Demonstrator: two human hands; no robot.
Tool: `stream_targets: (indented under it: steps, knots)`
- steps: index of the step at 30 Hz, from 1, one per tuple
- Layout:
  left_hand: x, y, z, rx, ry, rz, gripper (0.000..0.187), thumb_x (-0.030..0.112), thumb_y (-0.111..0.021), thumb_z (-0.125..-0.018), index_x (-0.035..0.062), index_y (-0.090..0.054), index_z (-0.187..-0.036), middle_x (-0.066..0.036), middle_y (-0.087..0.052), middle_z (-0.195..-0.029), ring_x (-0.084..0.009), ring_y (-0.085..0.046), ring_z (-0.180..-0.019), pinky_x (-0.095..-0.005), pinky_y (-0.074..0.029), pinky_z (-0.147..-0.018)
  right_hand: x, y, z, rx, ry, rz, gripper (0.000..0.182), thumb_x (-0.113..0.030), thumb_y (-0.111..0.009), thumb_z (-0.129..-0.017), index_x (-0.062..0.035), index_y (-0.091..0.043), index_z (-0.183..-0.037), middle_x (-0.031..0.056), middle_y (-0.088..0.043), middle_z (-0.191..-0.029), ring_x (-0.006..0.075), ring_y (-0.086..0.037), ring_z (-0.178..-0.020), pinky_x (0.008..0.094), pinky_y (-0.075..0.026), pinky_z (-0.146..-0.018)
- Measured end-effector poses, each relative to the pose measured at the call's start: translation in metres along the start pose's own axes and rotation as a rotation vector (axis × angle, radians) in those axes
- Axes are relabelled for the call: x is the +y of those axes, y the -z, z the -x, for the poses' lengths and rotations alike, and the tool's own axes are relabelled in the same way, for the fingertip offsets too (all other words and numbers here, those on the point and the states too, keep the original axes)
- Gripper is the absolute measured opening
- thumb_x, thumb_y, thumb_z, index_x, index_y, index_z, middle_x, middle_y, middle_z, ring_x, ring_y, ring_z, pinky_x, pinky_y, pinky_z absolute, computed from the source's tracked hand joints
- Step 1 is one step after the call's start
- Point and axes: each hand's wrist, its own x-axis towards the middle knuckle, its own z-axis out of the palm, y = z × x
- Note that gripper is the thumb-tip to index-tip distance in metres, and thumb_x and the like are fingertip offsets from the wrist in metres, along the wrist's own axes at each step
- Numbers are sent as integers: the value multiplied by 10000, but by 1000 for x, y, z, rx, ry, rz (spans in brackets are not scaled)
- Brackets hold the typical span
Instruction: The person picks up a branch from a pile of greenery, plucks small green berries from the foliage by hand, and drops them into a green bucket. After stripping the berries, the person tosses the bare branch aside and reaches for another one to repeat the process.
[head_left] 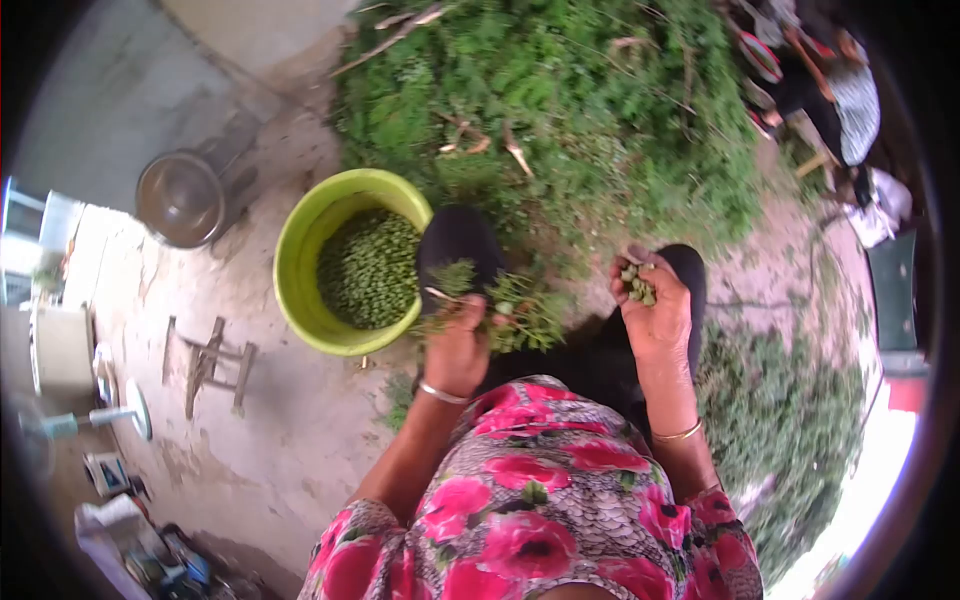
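Note:
My left hand [458,345] is closed around a leafy green sprig [525,312] that spreads over my lap. Several small green peppercorn-like berries [637,283] lie in the curled fingers of my right hand [655,310], held above my other knee. Beside my left knee stands a yellow-green bucket [292,270], partly filled with the same kind of small green berries [368,270]. My knee hides a bit of the bucket's right rim.
A large heap of leafy green branches [560,90] covers the ground ahead. More cut greenery [780,430] lies at right. To the left are a metal pot [180,200], a wooden stool [207,365] and a fan [138,410]. Another person [855,100] sits at the far right.

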Motion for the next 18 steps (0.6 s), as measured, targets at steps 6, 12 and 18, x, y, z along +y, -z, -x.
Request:
stream_targets:
  steps: [6, 12, 18]
  knots:
    - [13, -22, 18, -7, 13, 69, 65, -10, -546, -867, 22, -561, -922, -54, -564, -886, -169, -542, -784, -339, -502, -654, -9, -159, 20, -580, 183, 276, 685, -250, -566, -865, 39, -234, -1389, 269, -418, -1294, 359, -465, -1159, 432, -392, -954]
    - [35, -18, 21, 25, 56, 136, 80, 9, -537, -875, 41, -563, -943, -41, -576, -886, -157, -543, -781, -306, -476, -645, -8, -119, 31, -520, 167, 492, 372, -101, -648, -826, 83, -519, -1122, 161, -626, -960, 177, -617, -845, 273, -502, -742]
    - [44, -35, 27, -150, 71, -2, 97, 42, -555, -872, 39, -567, -968, -41, -586, -903, -148, -547, -797, -304, -467, -670, 25, -79, 38, -482, 311, 1066, 219, -93, -721, -729, 20, -611, -881, 86, -617, -691, 86, -562, -578, 250, -471, -527]
